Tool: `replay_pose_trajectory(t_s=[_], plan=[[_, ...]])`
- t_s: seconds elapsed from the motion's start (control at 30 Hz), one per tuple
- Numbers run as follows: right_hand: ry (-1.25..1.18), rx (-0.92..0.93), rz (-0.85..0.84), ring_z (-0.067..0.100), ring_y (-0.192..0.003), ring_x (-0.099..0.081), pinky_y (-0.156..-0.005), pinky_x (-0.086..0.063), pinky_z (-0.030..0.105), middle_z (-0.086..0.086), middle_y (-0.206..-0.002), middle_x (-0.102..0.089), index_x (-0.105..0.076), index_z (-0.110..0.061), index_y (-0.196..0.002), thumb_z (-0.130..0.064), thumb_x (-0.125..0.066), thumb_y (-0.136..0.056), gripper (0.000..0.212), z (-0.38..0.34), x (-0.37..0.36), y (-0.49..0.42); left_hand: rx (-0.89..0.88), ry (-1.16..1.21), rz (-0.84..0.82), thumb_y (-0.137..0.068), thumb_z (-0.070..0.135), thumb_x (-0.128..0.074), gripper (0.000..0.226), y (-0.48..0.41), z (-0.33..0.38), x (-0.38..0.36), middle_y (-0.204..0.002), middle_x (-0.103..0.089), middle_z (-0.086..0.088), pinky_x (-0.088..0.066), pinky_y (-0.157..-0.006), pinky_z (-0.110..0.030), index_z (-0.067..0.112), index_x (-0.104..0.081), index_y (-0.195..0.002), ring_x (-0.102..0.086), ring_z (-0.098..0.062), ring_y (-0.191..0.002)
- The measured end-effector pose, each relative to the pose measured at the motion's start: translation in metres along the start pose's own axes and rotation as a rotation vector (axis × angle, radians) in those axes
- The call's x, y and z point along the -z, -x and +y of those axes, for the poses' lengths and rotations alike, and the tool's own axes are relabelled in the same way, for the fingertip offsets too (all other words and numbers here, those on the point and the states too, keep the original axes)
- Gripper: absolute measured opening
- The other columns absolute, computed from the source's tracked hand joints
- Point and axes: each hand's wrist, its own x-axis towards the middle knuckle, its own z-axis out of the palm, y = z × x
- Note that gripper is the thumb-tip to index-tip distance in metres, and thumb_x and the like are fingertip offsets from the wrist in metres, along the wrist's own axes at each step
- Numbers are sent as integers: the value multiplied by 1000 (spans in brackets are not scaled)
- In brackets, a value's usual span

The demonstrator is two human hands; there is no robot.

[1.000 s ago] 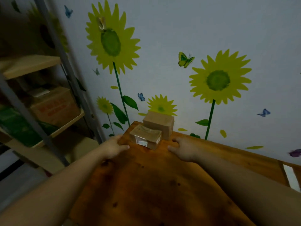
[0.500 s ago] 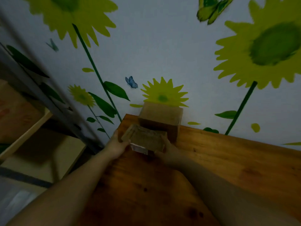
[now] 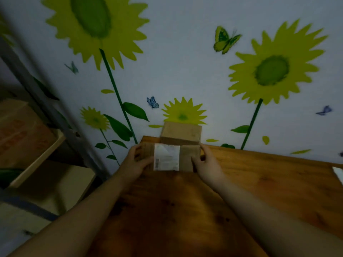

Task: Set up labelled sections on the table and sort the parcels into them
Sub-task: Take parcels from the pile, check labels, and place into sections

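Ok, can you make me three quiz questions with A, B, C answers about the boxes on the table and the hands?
1. Where is the bigger plain brown cardboard box?
A. Behind the held parcel, by the wall
B. On the floor
C. On top of the held parcel

2. What colour is the paper label on the small brown cardboard parcel?
A. Red
B. White
C. Blue

3. How is the small parcel held?
A. By the left hand only
B. By nobody
C. By both hands, one at each end

Answers:
1 A: it sits at the far corner of the wooden table, against the sunflower wall.
2 B: the label shows pale white against the brown card.
3 C: the left hand and right hand grip opposite ends.
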Motion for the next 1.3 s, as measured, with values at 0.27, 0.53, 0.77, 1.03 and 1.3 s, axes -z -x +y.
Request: replay_pose_trajectory(t_s=[0.27,0.53,0.77,1.03,1.3], plan=[[-116,149,168,9,-94,-58,-85,-55,40,-21,-101,-51,-32,-37,-142,-24,-50,-98,50,-55,38,120,-233,268,-145,-82,3,-68,75,103,53,24,-130,-44,-3,-50,-94,-46,36,-33,-139,-54,-24,-111],[13,271,388,9,-100,-58,-71,-51,15,-8,-115,-53,-37,-38,-127,-12,-53,-96,44,-57,91,204,-513,66,-255,-76,-6,-71,89,170,74,0,-127,-45,10,-39,-90,-14,31,-23,-141,-44,-8,-118],[-77,132,575,16,-100,-59,-86,-51,35,0,-110,-60,-47,-27,-134,-33,-41,-100,34,-43,160,252,-483,18,-306,-96,30,-49,45,217,102,-65,-128,-50,-2,-38,-90,-28,25,-34,-138,-51,-15,-108],[-177,-32,636,9,-89,-56,-76,-51,32,-10,-96,-57,-52,-28,-120,-39,-35,-102,28,5,288,341,-543,-23,-433,-99,41,-34,23,295,139,-197,-97,-57,9,-47,-86,-37,31,-45,-117,-56,-10,-88],[-212,6,790,15,-111,-54,-96,-48,37,-8,-121,-49,-35,-28,-145,-29,-42,-101,44,75,456,453,-614,-36,-602,-96,44,-42,40,416,183,-376,-113,-58,1,-46,-75,-31,27,-43,-132,-59,-13,-95]])
